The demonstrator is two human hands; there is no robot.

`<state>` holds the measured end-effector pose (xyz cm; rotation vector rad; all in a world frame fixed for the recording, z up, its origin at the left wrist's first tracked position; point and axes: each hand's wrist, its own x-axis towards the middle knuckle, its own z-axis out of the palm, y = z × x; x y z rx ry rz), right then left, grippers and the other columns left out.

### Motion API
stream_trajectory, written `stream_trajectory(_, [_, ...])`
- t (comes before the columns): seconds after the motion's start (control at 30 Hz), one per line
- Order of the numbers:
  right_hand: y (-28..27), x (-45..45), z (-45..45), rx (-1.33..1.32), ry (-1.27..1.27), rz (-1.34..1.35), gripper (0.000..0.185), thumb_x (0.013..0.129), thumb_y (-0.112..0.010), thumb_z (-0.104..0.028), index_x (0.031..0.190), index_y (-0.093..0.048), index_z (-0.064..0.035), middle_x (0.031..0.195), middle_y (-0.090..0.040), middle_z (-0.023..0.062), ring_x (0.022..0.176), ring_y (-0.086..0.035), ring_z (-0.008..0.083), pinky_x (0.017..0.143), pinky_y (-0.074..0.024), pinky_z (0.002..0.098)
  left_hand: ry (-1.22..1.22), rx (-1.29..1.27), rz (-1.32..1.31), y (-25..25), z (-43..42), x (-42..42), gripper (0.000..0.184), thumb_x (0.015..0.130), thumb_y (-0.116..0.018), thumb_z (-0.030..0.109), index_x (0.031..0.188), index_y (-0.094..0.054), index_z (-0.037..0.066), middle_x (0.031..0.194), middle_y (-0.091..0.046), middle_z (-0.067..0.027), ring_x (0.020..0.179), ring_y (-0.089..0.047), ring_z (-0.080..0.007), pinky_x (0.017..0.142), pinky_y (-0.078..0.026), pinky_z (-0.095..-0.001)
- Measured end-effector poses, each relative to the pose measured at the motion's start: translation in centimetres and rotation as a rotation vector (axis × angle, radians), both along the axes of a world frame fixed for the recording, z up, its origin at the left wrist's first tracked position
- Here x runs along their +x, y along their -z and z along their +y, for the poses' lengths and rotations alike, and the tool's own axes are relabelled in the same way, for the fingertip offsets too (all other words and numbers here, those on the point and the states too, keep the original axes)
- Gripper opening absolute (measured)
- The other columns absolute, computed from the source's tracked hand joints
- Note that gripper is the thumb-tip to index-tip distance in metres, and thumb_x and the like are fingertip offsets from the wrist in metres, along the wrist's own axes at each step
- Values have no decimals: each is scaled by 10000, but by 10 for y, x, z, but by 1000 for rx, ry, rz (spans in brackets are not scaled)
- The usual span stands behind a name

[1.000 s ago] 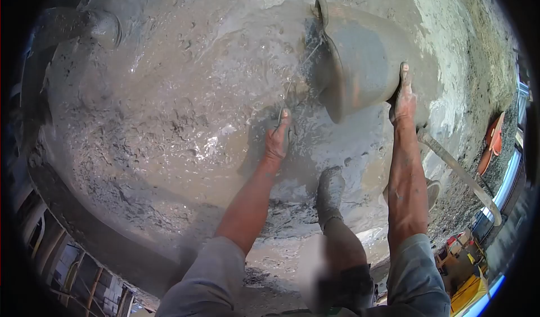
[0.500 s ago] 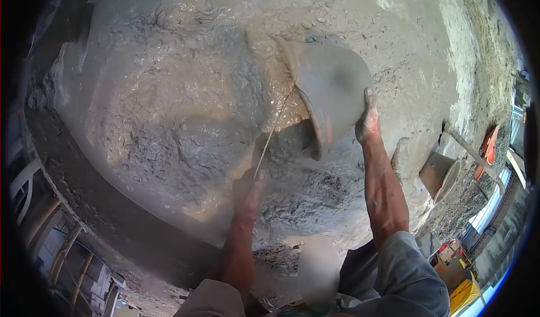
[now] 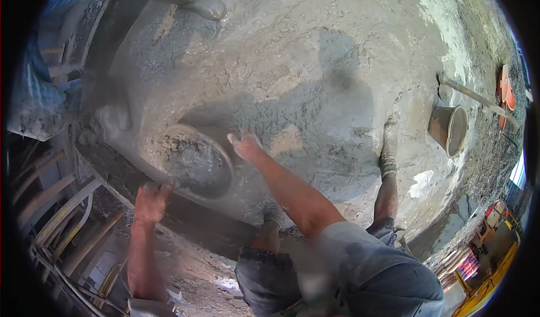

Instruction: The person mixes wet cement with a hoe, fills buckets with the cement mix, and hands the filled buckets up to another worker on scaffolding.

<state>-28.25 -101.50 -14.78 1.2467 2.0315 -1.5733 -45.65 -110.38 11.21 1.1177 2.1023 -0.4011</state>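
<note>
A grey mud-coated bucket lies tilted in the wet mortar-like mix, its mouth toward the left and thick grey mix inside. My left hand is closed at the bucket's near-left rim, where its handle appears to be; the fist mostly hides the handle. Beside the bucket's far right side is my right hand, fingers apart and pointing toward the wall. Whether those fingers touch the bucket I cannot tell.
Wet grey mix spreads around my muddy feet. A second bucket and a long-handled tool are at right. A low wall edge runs along the near left. Bent pipes and poles stand beyond it. Another person's leg shows at left.
The bucket has moved left and toward me; its mouth has turned up to show mix inside. Both hands have moved left, and my right hand has left the bucket's base.
</note>
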Motion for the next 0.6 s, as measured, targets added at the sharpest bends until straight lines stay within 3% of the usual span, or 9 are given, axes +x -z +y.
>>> stream_trajectory(0.07, [10,38,-7,-43,283,57,500,845,-470,-431,1199,-487,-77,1165,-507,209,1185,-386,342,969,-326,380,30,125,148,39,-29,1,412,826,-467,374,810,-607,-13,738,-579,-218,756,-560,-386,682,-417,-422])
stream_trajectory(0.13, [12,129,26,-214,252,109,501,824,-512,-434,1157,-515,-60,1138,-538,177,1155,-427,326,942,-355,382,-256,101,241,28,-4,22,412,805,-514,374,758,-591,-29,633,-538,-227,636,-532,-392,618,-401,-421])
stream_trajectory(0.2, [53,254,47,-108,232,-73,397,811,-559,-345,1048,-574,-27,936,-626,149,864,-600,228,756,-447,353,-273,182,244,38,-7,15,364,802,-551,312,715,-549,-42,571,-496,-200,539,-409,-352,561,-379,-395])
stream_trajectory(0.27, [58,409,72,-20,566,-287,378,806,-566,-347,979,-596,-13,875,-632,171,819,-607,236,711,-450,360,-162,289,397,61,-11,7,323,806,-547,320,888,-563,8,749,-584,-175,721,-581,-323,627,-417,-392])
stream_trajectory(0.3, [41,482,90,62,591,-478,401,798,-564,-348,970,-591,14,880,-629,194,832,-607,264,732,-452,356,-104,85,557,53,23,34,344,812,-538,298,1062,-528,62,928,-601,-141,920,-567,-318,774,-416,-404])
stream_trajectory(0.37, [20,622,105,216,875,-673,402,785,-557,-331,943,-588,38,837,-619,225,802,-607,290,671,-468,362,177,362,791,68,72,86,429,799,-575,298,1163,-495,86,1080,-564,-178,993,-521,-358,857,-389,-415])
stream_trajectory(0.5, [-31,818,147,142,1472,-989,405,826,-450,-355,1030,-521,-12,755,-566,120,621,-547,209,460,-452,348,-169,732,-145,154,180,255,425,825,-563,232,1168,-465,2,1098,-534,-192,1067,-490,-331,921,-361,-387])
stream_trajectory(0.53, [-36,850,158,125,1562,-1018,392,825,-463,-357,1024,-523,-25,759,-567,118,636,-548,209,466,-463,338,-164,429,-88,167,231,319,445,829,-575,251,1160,-469,-27,1149,-512,-201,1092,-478,-313,929,-368,-360])
stream_trajectory(0.6, [-26,899,167,106,1571,-1055,446,825,-501,-389,1062,-492,-11,824,-560,117,667,-548,213,505,-487,337,-164,449,-340,211,302,447,502,838,-540,353,1167,-471,-21,1104,-539,-200,1043,-513,-288,889,-399,-345])
